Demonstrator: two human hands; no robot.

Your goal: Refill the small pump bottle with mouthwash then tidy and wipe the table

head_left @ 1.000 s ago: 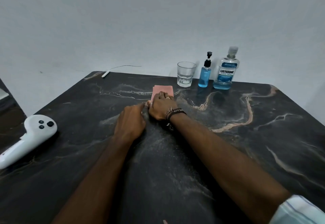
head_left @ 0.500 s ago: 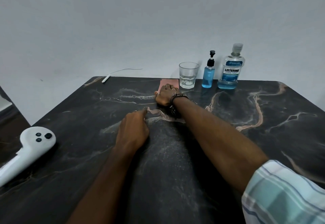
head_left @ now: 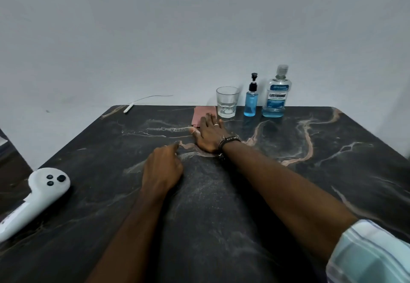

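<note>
A folded pink cloth (head_left: 199,115) lies at the far edge of the dark marble table (head_left: 221,205), just left of a clear glass (head_left: 227,102). My right hand (head_left: 210,135) lies flat on the table with fingers apart, its fingertips on the cloth's near right corner. My left hand (head_left: 163,169) rests nearer to me, loosely curled and holding nothing. The small pump bottle (head_left: 251,102), filled with blue liquid, stands upright right of the glass. The large mouthwash bottle (head_left: 276,98) stands beside it with its cap on.
A white handheld controller (head_left: 37,194) lies at the table's left edge. A thin white cable end (head_left: 129,107) rests on the far left corner. A plain wall rises right behind the table.
My right hand has slid the pink cloth away from me to the table's far edge beside the glass, then flattened out. My left hand has stayed in the middle of the table.
</note>
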